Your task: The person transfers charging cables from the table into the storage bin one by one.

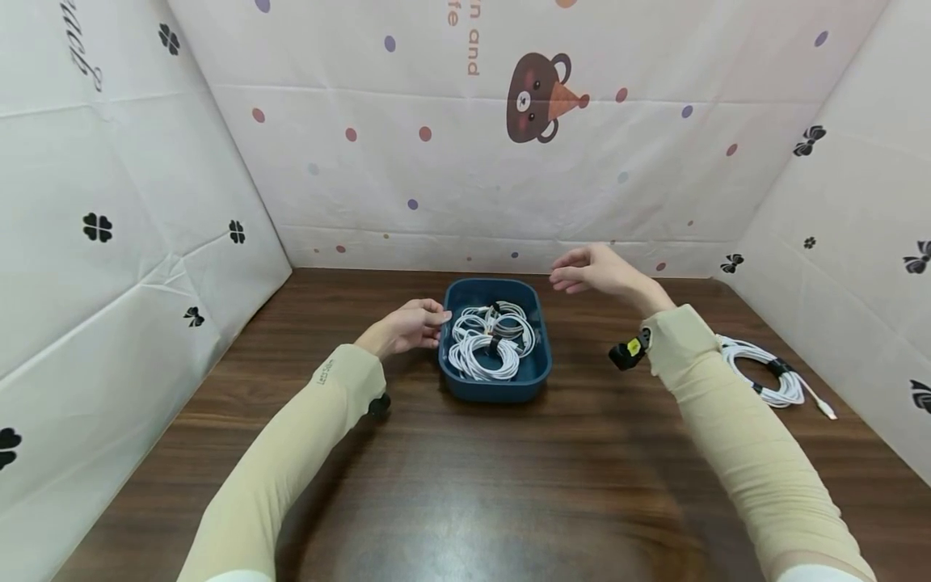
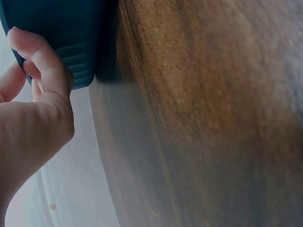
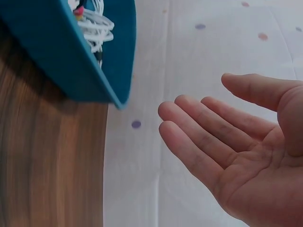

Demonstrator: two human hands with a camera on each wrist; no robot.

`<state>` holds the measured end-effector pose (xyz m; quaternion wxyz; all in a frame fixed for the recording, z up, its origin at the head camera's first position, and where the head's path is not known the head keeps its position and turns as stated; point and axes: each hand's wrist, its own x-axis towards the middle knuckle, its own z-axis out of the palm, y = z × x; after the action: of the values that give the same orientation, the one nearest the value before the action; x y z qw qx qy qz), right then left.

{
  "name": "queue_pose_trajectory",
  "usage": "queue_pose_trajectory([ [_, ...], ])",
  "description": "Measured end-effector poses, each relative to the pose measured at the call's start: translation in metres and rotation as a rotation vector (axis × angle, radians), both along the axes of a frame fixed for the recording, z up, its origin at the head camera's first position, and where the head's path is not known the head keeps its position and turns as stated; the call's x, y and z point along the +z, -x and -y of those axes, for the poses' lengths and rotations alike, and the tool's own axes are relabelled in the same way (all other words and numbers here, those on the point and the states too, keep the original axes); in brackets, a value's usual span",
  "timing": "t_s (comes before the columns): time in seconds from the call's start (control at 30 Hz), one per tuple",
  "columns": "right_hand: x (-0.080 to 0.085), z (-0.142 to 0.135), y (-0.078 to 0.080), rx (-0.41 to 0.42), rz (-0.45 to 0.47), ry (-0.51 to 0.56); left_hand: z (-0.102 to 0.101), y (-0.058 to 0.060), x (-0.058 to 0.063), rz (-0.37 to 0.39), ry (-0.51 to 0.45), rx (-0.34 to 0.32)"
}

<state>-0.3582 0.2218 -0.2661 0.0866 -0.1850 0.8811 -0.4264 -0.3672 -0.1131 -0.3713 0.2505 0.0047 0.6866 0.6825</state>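
A dark blue plastic bin (image 1: 494,394) stands on the table with several coiled white cables (image 1: 489,356) inside, some wrapped with black ties. My left hand (image 1: 412,326) holds the bin's left side, the thumb up at the rim and the other fingers lower along the wall. In the left wrist view, those fingers (image 2: 47,66) lie against the bin's ridged wall. My right hand (image 1: 598,273) hovers in the air beyond the bin's far right corner. It carries nothing; in the right wrist view its palm shows, fingers loosely extended and thumb apart.
Another coiled white cable (image 1: 778,380) with black ties lies on the right of the brown wooden table (image 1: 465,485), near the right-hand wall. White printed sheets (image 1: 349,178) enclose the table at the back and on both sides.
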Motion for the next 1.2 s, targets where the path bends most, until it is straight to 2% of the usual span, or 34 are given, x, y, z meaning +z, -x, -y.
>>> queue_pose_trajectory([
  [0.2, 0.002, -0.02, -0.003, -0.046, 0.006, 0.026, 0.0, -0.001, 0.001, -0.008, -0.005, -0.014],
  [0.5, 0.001, -0.046, -0.007, -0.074, 0.013, 0.035, -0.001, -0.003, 0.002, -0.006, -0.005, -0.011],
  [1.0, -0.006, -0.088, -0.013, -0.138, 0.023, 0.176, -0.001, -0.002, 0.001, -0.008, 0.0, -0.008],
  [1.2, -0.008, -0.105, -0.017, -0.172, 0.017, 0.165, -0.001, -0.002, 0.001, -0.009, -0.004, -0.014],
])
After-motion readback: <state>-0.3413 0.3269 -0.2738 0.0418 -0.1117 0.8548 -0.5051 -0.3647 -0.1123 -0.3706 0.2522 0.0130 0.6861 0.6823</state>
